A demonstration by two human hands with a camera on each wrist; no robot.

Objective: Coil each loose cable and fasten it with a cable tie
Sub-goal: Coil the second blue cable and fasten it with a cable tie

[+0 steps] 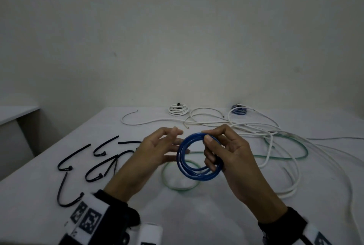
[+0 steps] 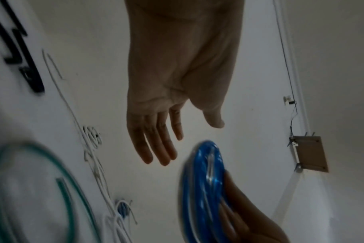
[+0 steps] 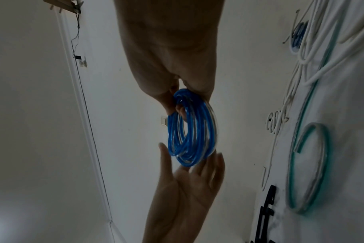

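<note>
One blue coil [image 1: 199, 158] pinched upright in your right hand [image 1: 232, 158]; left hand [image 1: 155, 152] empty, fingers spread, beside it; cable ties [image 1: 98, 164] lie further left.

A plain off-white plaster wall [image 1: 177, 37] rose behind the white flat-topped bench [image 1: 39, 181], bare but for a few faint marks. The light was dim and even, leaving the whole room greyish. At the far left a second pale surface, a low white ledge [image 1: 15, 113], stood apart from the bench with a shadowed gap beneath it. In the left wrist view a small brown rectangular board [image 2: 311, 153] was fixed high on the wall, and a thin dark wire [image 2: 287, 69] ran along a white strip of trim [image 2: 280, 32] towards it. A pale square wall plate [image 3: 164, 120] showed in the right wrist view.
</note>
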